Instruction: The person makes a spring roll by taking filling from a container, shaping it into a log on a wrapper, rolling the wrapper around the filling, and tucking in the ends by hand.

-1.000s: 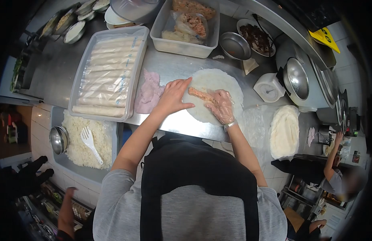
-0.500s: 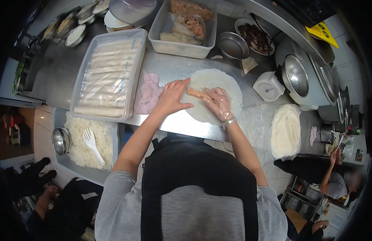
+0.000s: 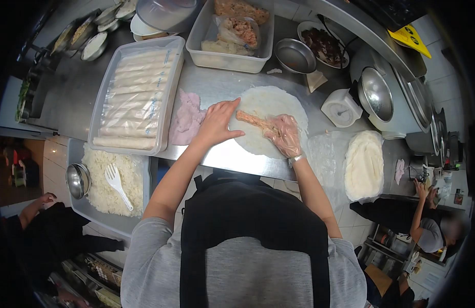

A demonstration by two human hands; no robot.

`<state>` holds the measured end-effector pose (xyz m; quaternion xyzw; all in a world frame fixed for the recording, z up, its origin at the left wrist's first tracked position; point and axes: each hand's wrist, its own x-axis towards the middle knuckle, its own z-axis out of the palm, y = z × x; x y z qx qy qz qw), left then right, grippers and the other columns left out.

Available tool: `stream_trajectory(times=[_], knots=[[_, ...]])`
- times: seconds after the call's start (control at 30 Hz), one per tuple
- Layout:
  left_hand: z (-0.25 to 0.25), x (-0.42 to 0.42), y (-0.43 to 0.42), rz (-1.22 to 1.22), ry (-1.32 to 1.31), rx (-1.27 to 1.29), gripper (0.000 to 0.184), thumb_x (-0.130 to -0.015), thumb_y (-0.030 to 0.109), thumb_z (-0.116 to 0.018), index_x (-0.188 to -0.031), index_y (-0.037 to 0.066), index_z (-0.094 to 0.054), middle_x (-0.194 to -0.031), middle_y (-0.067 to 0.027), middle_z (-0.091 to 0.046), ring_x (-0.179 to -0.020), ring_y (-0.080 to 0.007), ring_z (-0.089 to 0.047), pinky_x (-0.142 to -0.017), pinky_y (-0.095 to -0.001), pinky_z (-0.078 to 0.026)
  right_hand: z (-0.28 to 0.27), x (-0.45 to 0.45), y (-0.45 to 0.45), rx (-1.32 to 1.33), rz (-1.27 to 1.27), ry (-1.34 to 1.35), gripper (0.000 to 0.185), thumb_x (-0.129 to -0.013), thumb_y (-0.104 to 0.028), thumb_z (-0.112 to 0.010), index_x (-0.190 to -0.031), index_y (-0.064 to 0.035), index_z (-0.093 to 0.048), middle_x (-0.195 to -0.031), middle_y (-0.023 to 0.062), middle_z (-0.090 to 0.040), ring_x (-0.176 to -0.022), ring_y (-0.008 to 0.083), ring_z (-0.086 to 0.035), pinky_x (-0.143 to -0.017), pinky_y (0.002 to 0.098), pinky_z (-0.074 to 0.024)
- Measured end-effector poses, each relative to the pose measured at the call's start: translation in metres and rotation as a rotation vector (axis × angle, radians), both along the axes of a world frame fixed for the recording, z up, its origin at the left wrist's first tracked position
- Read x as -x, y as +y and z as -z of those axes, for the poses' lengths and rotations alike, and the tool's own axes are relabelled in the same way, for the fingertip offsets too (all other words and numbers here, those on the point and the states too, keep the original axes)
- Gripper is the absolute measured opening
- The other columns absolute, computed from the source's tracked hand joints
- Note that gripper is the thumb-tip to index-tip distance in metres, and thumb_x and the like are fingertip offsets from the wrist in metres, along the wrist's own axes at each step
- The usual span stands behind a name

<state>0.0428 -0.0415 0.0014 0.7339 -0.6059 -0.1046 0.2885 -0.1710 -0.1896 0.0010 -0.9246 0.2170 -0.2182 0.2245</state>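
A thin round white wrapper (image 3: 260, 141) lies on the steel counter, with an orange strip of filling (image 3: 252, 119) across its middle. My right hand (image 3: 285, 136), in a clear plastic glove, has its fingers bent down on the right end of the strip. Bare, with thumb and fingers apart, my left hand (image 3: 219, 123) rests at the wrapper's left edge and holds nothing. Just left of it is a pinkish mass (image 3: 186, 120) on the counter.
A lidless tub of white rolls (image 3: 137, 95) stands left, a tub of bagged filling (image 3: 230, 60) behind. Right are a scale (image 3: 341, 109), a metal bowl (image 3: 295, 55) and a white slab (image 3: 364, 167). Rice (image 3: 101, 190) lies lower left. Co-workers (image 3: 431, 228) stand beyond.
My gloved right hand has shifted along the strip, first left and then back right, showing more filling. My left hand stays in place. The co-worker at lower left has moved.
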Motion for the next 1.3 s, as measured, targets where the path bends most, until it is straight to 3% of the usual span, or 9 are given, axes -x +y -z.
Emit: stream_trajectory(times=[0.27,0.57,0.63,0.77,0.97,1.03,1.13,1.23,1.3], knots=[[0.0,0.001,0.0,0.002,0.009,0.011,0.1,-0.062,0.043,-0.08,-0.144,0.008,-0.035,-0.133,-0.017,-0.049,-0.127,-0.0327,-0.041,-0.108,-0.0454,-0.026,-0.006,-0.014,0.005,-0.017,0.014,-0.041,0.032,-0.069,-0.022,-0.075,-0.096,-0.007,-0.07,-0.091,0.0095,-0.059,-0.093,0.0291,-0.054,-0.083,0.0404,-0.0447],[0.002,0.001,0.0,0.002,0.01,0.016,0.1,-0.061,0.043,-0.08,-0.144,0.009,-0.035,-0.132,-0.0174,-0.049,-0.127,-0.033,-0.041,-0.108,-0.0454,-0.027,-0.005,-0.007,0.001,-0.104,-0.014,-0.02,0.028,-0.077,-0.016,-0.071,-0.105,-0.0105,-0.069,-0.096,0.0088,-0.059,-0.09,0.0268,-0.055,-0.081,0.0392,-0.0443],[0.002,0.0,0.0,-0.004,-0.001,0.011,0.1,-0.061,0.043,-0.08,-0.144,0.009,-0.035,-0.132,-0.0174,-0.049,-0.127,-0.0329,-0.042,-0.108,-0.0454,-0.027,0.006,-0.002,-0.005,0.05,-0.032,0.033,0.035,-0.082,-0.019,-0.065,-0.117,-0.0165,-0.066,-0.101,0.0092,-0.057,-0.095,0.0281,-0.053,-0.084,0.0406,-0.0447],[0.0,0.0,-0.001,-0.001,0.004,0.004,0.099,-0.061,0.043,-0.08,-0.143,0.009,-0.036,-0.132,-0.0172,-0.05,-0.127,-0.0329,-0.042,-0.107,-0.0455,-0.027,0.008,0.008,-0.003,0.191,-0.013,0.057,0.036,-0.082,-0.019,-0.065,-0.118,-0.0148,-0.065,-0.104,0.0096,-0.056,-0.097,0.029,-0.052,-0.085,0.0415,-0.0439],[-0.001,0.002,0.0,0.001,-0.006,0.012,0.098,-0.061,0.039,-0.081,-0.142,0.006,-0.036,-0.13,-0.0174,-0.05,-0.127,-0.032,-0.041,-0.107,-0.0446,-0.027,-0.008,0.014,0.002,0.099,0.107,-0.025,0.045,-0.072,-0.021,-0.074,-0.115,-0.0096,-0.065,-0.103,0.0103,-0.057,-0.096,0.0298,-0.053,-0.084,0.0421,-0.0435],[-0.003,0.002,0.0,0.0,-0.016,0.008,0.098,-0.061,0.039,-0.081,-0.142,0.006,-0.036,-0.131,-0.0173,-0.05,-0.127,-0.032,-0.041,-0.106,-0.0445,-0.027,0.001,0.016,-0.006,0.008,0.001,0.004,0.047,-0.067,-0.022,-0.077,-0.11,-0.0091,-0.066,-0.097,0.0101,-0.059,-0.094,0.0296,-0.053,-0.083,0.042,-0.0436],[-0.004,0.002,0.0,-0.003,-0.001,-0.006,0.097,-0.062,0.039,-0.081,-0.142,0.006,-0.036,-0.131,-0.0174,-0.05,-0.127,-0.0319,-0.041,-0.106,-0.0445,-0.027,0.009,0.01,-0.01,0.0,-0.022,-0.033,0.043,-0.064,-0.021,-0.078,-0.104,-0.0084,-0.068,-0.092,0.0092,-0.059,-0.091,0.0292,-0.054,-0.082,0.0414,-0.0438],[-0.002,0.002,-0.001,-0.001,-0.004,-0.003,0.097,-0.062,0.039,-0.081,-0.142,0.006,-0.036,-0.131,-0.0176,-0.05,-0.127,-0.0319,-0.041,-0.106,-0.0447,-0.027,-0.019,-0.003,0.004,-0.035,0.075,0.012,0.036,-0.066,-0.02,-0.077,-0.099,-0.0084,-0.07,-0.09,0.0085,-0.059,-0.088,0.029,-0.055,-0.081,0.0406,-0.0442],[-0.002,0.002,-0.001,0.003,0.002,0.004,0.097,-0.062,0.039,-0.08,-0.142,0.006,-0.036,-0.131,-0.0177,-0.05,-0.127,-0.0319,-0.04,-0.106,-0.0449,-0.027,0.002,-0.005,-0.002,-0.014,0.05,-0.015,0.036,-0.067,-0.021,-0.077,-0.099,-0.0078,-0.07,-0.088,0.0093,-0.058,-0.087,0.0289,-0.054,-0.08,0.0402,-0.0443]])
